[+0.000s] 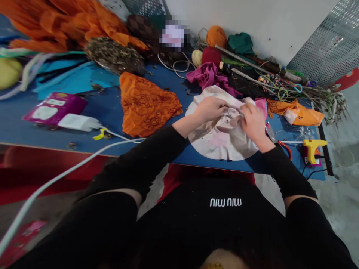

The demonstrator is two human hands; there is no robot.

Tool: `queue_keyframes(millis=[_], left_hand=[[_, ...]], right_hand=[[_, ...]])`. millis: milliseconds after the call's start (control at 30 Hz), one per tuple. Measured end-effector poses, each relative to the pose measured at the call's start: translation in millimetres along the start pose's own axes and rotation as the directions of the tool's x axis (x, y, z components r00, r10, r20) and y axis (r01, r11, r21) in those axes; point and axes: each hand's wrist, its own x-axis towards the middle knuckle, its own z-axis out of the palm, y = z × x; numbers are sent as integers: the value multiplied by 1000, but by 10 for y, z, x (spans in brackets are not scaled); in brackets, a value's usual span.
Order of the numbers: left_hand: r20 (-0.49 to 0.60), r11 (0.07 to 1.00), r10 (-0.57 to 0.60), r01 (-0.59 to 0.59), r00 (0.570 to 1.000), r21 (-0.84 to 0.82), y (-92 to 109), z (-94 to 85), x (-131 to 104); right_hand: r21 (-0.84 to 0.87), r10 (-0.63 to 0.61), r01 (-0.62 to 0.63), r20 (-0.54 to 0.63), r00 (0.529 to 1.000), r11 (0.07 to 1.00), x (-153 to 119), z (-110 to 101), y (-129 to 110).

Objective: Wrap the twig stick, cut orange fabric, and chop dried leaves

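Observation:
On the blue table in front of me lies a round piece of whitish cloth (221, 144) with a pale pink patch, its middle gathered up in folds. My left hand (212, 109) is closed on the gathered cloth from the left, fingertips pinched at the folds. From the right, my right hand (252, 121) grips the same bunched middle, its fingers curled and a little blurred. Whatever may lie inside the folds is hidden. A patterned orange cloth (147, 106) rests left of my left forearm. Scissors with red handles (286, 149) lie beside my right wrist.
A yellow glue gun (312, 149) lies at the table's right end. A purple box (57, 108) and a white plug (80, 122) are on the left. Dried plant matter in clear plastic (113, 56), magenta cloth (209, 76) and dry twigs (303, 87) line the back. A white cable (70, 172) crosses the front-left edge.

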Motion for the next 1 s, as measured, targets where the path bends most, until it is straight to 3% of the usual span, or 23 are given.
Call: queue_keyframes(millis=[100, 267, 367, 467, 533, 600, 667, 700, 767, 867, 933, 1000], left_hand=[[111, 982, 80, -59, 991, -181, 88, 158, 240], [67, 946, 16, 6, 998, -323, 20, 349, 563], [12, 919, -75, 74, 997, -387, -17, 408, 600], [-2, 902, -151, 137, 989, -408, 16, 348, 615], [-11, 916, -149, 134, 989, -378, 37, 226, 556], [-61, 959, -122, 102, 991, -264, 40, 68, 366], [-108, 997, -73, 74, 991, 1, 43, -72, 21], [-93, 985, -107, 119, 990, 127, 53, -120, -197], [61, 930, -191, 161, 980, 330, 89, -155, -670], [287, 893, -268, 125, 920, 432, 125, -81, -1276], [287, 874, -309, 151, 907, 463, 101, -9, -1506], [259, 859, -318, 162, 912, 485, 50, 35, -1593]], right_hand=[[87, -224, 213, 153, 962, 973, -311, 116, -232], [200, -343, 291, 323, 882, 936, -731, 273, -406], [247, -379, 306, 350, 857, 920, -862, 241, -431], [338, -459, 350, 333, 824, 874, -913, 143, -399], [352, -421, 320, 261, 869, 879, -912, 61, -326], [296, -254, 203, 145, 956, 933, -866, -20, -212], [214, -65, 54, 44, 997, 975, -759, -74, -76], [173, -19, 12, 33, 999, 985, -687, -82, -12], [87, -10, 3, 74, 997, 996, -534, -57, 86], [-14, -40, 43, 192, 981, 999, -382, 50, 139], [-70, -19, 35, 223, 975, 997, -365, 120, 134], [-116, 18, 7, 212, 977, 993, -391, 162, 125]])
